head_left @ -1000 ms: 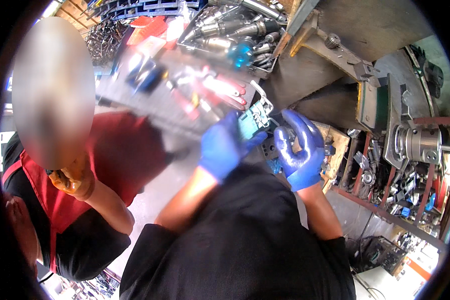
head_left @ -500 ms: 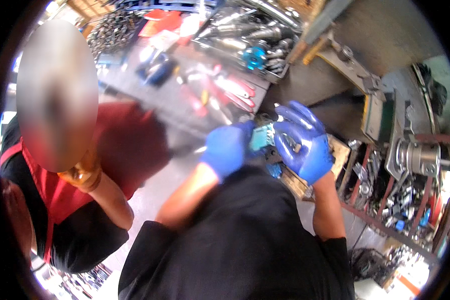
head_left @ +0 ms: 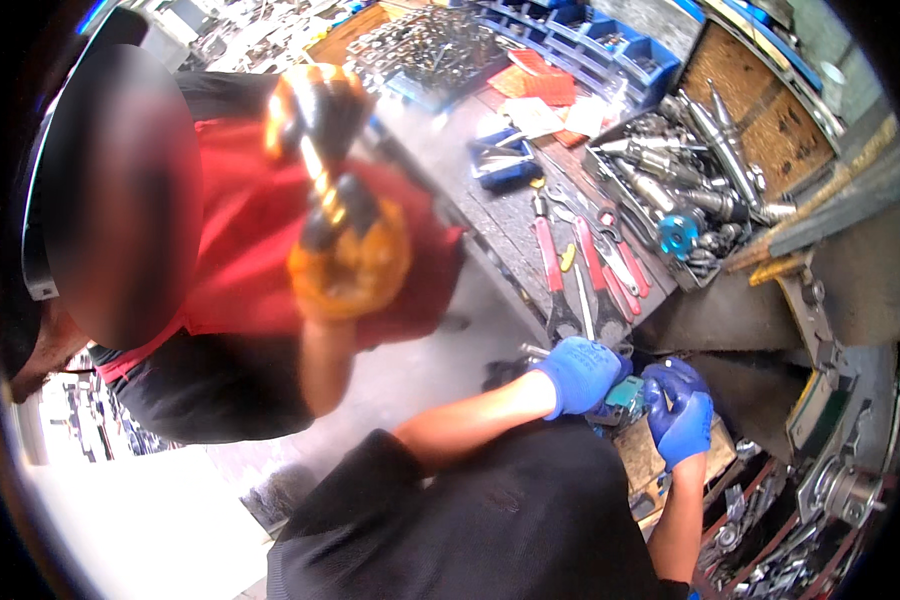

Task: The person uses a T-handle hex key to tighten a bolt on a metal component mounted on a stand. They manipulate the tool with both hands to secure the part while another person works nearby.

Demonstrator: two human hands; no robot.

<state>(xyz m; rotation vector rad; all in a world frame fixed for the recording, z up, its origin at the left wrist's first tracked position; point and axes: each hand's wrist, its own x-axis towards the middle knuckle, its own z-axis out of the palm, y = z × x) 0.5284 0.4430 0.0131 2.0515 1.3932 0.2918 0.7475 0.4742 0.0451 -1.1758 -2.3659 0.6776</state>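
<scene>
My left hand (head_left: pixel 582 376), in a blue glove, is closed beside a teal block-shaped metal thing (head_left: pixel 625 398) at the bench edge. Its fingers face away, so what they hold is hidden. A short metal rod end (head_left: pixel 533 351) sticks out by its knuckles. Just right of the teal thing is my right hand (head_left: pixel 680 412), gloved in blue, with its fingers curled in and thumb close to them. Anything between those fingers is too small to name. Red-handled tools (head_left: pixel 595 262), among them pliers and wrenches, lie on the bench beyond my left hand.
At left a co-worker in a red apron (head_left: pixel 240 220) holds a golden spiral drill bit (head_left: pixel 323 185) in orange-and-black gloves. A tray of metal tool holders (head_left: pixel 660 170), a blue bin (head_left: pixel 503 165) and blue parts bins (head_left: pixel 610 50) stand farther back. A rack of metal parts (head_left: pixel 760 520) is at right.
My view has swung left, so the bench and my hands sit farther right. The co-worker's gloves are now raised with a drill bit. My right hand's fingers have curled inward.
</scene>
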